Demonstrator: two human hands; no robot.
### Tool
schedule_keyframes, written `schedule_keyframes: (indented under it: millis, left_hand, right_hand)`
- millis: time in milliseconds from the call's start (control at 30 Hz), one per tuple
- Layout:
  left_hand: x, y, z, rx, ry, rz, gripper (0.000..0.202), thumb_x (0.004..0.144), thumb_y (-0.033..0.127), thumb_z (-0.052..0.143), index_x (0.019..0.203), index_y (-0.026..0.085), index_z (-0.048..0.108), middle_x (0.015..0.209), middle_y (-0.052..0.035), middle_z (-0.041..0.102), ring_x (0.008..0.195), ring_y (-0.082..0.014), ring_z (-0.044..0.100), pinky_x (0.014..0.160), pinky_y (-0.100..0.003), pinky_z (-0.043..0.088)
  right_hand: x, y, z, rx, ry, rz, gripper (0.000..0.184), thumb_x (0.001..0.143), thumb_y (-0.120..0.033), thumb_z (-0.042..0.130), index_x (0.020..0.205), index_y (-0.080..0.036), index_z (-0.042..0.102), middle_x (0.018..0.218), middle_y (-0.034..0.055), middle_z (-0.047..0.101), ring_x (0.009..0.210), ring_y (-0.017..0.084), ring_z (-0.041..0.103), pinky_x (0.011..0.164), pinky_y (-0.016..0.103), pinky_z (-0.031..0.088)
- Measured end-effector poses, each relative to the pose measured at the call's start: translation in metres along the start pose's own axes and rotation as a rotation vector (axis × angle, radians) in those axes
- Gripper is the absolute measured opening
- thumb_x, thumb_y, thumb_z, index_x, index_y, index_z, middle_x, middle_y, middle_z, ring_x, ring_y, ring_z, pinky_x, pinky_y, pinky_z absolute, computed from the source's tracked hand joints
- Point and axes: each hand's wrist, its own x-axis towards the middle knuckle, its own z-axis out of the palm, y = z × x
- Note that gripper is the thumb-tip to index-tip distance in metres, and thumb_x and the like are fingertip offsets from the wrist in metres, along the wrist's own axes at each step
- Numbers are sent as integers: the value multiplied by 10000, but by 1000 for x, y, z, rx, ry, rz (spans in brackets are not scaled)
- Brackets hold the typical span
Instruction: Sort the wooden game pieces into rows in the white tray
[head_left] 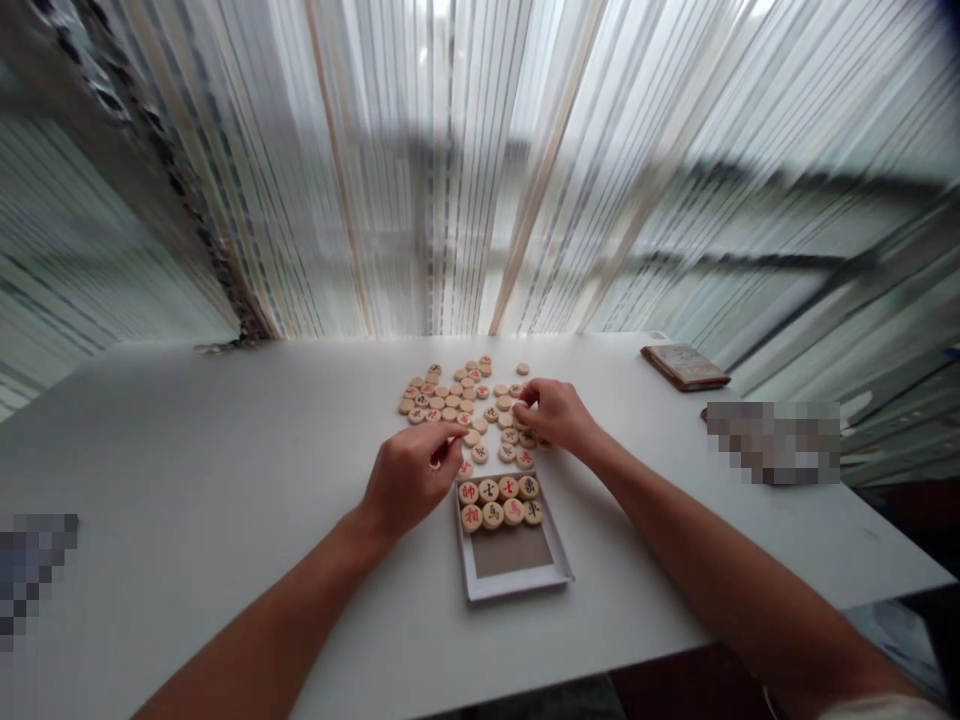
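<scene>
Many round wooden xiangqi pieces (451, 414) lie scattered on the white table, some face up with red or black characters, others blank side up. My left hand (412, 475) is closed at the near left of the pieces, fingertips beside a blank piece (471, 438). On the right, my right hand (556, 415) has its thumb and index finger drawn together over the pieces; what lies between them is hidden. Between my forearms sits a shallow white box (517, 586), with two rows of face-up pieces (492, 516) in its far part and its brown bottom showing nearer me.
A brown wallet-like item (685, 367) lies at the table's back right, with a blurred-out object (776, 442) nearer. Another blurred object (34, 560) is at the left edge. A striped string curtain (420, 200) hangs behind the white table (225, 450).
</scene>
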Motion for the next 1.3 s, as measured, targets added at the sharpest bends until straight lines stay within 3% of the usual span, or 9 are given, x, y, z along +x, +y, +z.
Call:
schedule_keyframes:
  millis: [100, 200, 400, 633, 867, 1000, 1300]
  left_hand:
    - [0, -3, 2, -12, -1, -2, 203, 963, 179, 604, 992, 156, 804, 822, -54, 813, 672, -180, 723, 712, -289, 558]
    - [-1, -4, 3, -22, 2, 2, 208, 966, 180, 604, 990, 145, 808, 837, -59, 819, 680, -180, 727, 712, -286, 547]
    - [1, -6, -1, 8, 28, 15, 215, 960, 180, 608, 978, 148, 820, 820, -43, 817, 669, -163, 733, 715, -260, 547]
    - [13, -35, -16, 133, 174, -160, 218, 929, 231, 634, 950, 159, 839, 792, -31, 814, 657, -168, 726, 701, -261, 557]
    - [17, -54, -18, 165, 231, -349, 233, 913, 300, 646, 946, 187, 848, 802, -28, 815, 690, -179, 734, 684, -265, 542]
    - [17, -56, -17, 143, 228, -399, 245, 901, 319, 648, 961, 197, 852, 819, -30, 818, 710, -184, 734, 704, -275, 543]
    - [13, -66, -21, 112, 224, -465, 245, 911, 326, 639, 965, 197, 840, 880, -34, 841, 713, -181, 750, 710, -280, 576]
  right_hand:
    - [1, 6, 1, 44, 18, -18, 259, 1047, -372, 690, 1211, -173, 713, 1232, 90, 732, 1057, 232, 726, 940, 451, 617]
    - [2, 13, 0, 98, 54, -37, 175, 1010, -324, 719, 1071, -177, 793, 1028, 58, 803, 932, 207, 743, 909, 375, 594]
    - [2, 28, -7, 195, 103, -75, 213, 920, -285, 732, 1035, -196, 887, 816, 30, 837, 709, 195, 729, 685, 283, 522]
    - [8, 44, -8, 273, 164, -84, 222, 817, -342, 793, 935, -195, 911, 696, 34, 806, 602, 189, 674, 582, 283, 468]
    - [5, 42, -6, 302, 205, -66, 246, 826, -373, 773, 912, -183, 904, 688, 43, 791, 607, 178, 635, 597, 291, 441]
    - [4, 41, -8, 301, 314, -55, 348, 906, -448, 680, 905, -171, 890, 676, 55, 771, 612, 186, 625, 622, 312, 431]
    - [19, 74, -2, 414, 516, 120, 390, 892, -494, 646, 914, -163, 853, 832, 109, 826, 722, 261, 724, 677, 355, 493]
